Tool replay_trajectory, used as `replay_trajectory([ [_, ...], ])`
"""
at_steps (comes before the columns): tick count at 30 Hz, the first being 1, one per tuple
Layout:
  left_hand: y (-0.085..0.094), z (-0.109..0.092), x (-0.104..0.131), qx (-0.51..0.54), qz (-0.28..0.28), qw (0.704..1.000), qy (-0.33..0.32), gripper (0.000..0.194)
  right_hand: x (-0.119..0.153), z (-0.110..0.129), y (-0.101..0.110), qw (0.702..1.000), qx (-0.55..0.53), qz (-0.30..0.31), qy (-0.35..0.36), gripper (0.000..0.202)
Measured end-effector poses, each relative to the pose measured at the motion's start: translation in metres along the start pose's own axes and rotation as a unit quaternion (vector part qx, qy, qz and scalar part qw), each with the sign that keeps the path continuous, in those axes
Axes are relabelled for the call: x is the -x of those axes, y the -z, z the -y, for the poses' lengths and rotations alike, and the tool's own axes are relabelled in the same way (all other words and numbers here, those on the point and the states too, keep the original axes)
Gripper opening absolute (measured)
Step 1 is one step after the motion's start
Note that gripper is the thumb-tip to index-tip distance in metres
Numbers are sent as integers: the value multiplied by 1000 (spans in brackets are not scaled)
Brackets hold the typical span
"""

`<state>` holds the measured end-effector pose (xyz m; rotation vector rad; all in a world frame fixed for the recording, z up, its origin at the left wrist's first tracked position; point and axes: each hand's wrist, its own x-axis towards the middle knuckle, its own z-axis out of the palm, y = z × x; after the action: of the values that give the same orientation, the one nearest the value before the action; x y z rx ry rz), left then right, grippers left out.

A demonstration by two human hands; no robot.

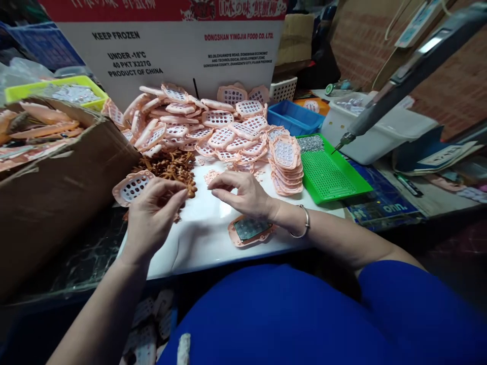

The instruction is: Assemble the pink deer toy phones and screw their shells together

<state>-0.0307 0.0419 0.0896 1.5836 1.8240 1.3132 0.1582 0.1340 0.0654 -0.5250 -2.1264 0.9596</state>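
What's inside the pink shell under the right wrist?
A dark, shiny panel lies inside the pink shell. The right hand and wrist cover part of the far side; what's under the panel can't be seen.

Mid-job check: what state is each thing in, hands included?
Left hand, fingers drawn together; contents unclear
Right hand, fingers curled; contents unclear
Brown pieces, loosely heaped
Pink covers, heaped
Cover stack, piled flat
Pink frame with dark panel, lying flat
Green tray, open, metal bits at one end
Screwdriver, slanting, tip down
Cardboard box, open, filled
Blue bin, open
White bin, open
Yellow basket, open
Marker, lying down
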Motion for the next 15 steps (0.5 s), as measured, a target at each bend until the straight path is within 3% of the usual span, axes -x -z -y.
replay_trajectory([
  [1, -6, -4, 0, 111, 20, 993, 44, 14, 2, 1, 0, 999, -32, -2, -22, 9],
  [4, -27, -15, 1, 361, 92, 912, 170, 19, 10, 3, 2, 985, -149, 3, -87, 16],
  [7, -46, -23, 3, 437, 119, 862, 226, 18, 23, 3, 10, 964, -238, -7, -122, 19],
  [11, -65, -32, 6, 526, 111, 781, 318, 13, 41, 2, 27, 964, -236, -69, -103, 16],
  [15, -76, -37, 7, 541, 118, 757, 346, 11, 56, 2, 42, 983, -144, -105, -51, 13],
])
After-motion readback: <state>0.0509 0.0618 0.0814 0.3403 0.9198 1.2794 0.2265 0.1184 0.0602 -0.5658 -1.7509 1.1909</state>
